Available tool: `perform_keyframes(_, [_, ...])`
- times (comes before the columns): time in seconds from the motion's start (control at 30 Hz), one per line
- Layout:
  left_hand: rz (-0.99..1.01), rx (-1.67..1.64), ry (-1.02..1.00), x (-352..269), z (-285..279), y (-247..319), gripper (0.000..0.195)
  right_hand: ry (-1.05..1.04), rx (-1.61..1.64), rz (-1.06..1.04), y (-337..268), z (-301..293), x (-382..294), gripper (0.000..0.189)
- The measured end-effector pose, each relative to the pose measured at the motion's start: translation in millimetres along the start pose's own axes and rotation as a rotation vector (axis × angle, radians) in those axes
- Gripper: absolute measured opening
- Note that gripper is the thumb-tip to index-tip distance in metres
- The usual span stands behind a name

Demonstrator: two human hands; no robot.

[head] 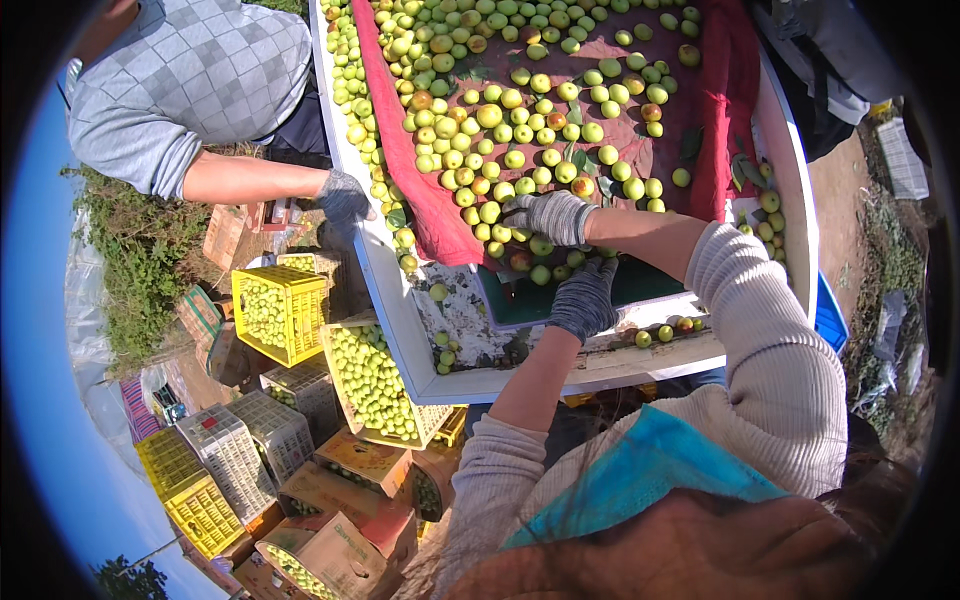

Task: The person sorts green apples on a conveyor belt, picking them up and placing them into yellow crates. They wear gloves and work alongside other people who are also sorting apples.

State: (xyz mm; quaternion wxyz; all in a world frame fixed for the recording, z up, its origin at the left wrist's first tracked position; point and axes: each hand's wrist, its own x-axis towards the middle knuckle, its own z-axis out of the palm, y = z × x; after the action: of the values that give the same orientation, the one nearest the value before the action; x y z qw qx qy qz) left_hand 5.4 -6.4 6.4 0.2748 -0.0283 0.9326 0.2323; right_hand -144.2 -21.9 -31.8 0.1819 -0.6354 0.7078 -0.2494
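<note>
Small green fruits (490, 115), some blotched red-brown and looking like jujubes, lie over a dark red cloth (559, 75) in a white-walled sorting tray (450, 388). My right hand (553, 217), in a grey striped knit glove, reaches from the right over the fruits, fingers apart and touching some of them. Below it my left hand (583, 301), also gloved, is at the cloth's near end, over a dark green panel (525, 301). Its thumb stands away from the fingers. Whether fruit lies under its palm is hidden.
At left, a co-worker's gloved hand (345, 201) rests on the tray wall. Fruit-filled crates, one yellow (281, 315) and one pale (371, 382), stand below left. Cardboard boxes (341, 555) and more crates lie beyond. Red cloth rolls (420, 180) edge the fruit. Another person (817, 67) is at upper right.
</note>
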Motion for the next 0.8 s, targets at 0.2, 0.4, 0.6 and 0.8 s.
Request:
perform_keyframes(0.2, [-0.018, -0.01, 0.06, -3, 6, 1, 0.088, 0.403, 1.224, 0.628, 25, -110, -238, 0.034])
perform_keyframes(0.4, [-0.016, 0.002, 0.064, -6, 4, 4, 0.086, 0.247, 0.558, 1.32, -6, -142, -518, 0.022])
perform_keyframes(0.6, [-0.018, -0.017, 0.092, -9, 5, 6, 0.081, 0.222, -0.304, 1.062, -23, -140, -506, 0.028])
perform_keyframes(0.8, [-0.044, 0.038, 0.07, -5, 2, 6, 0.074, 0.363, -0.19, 0.353, 10, -97, -252, 0.051])
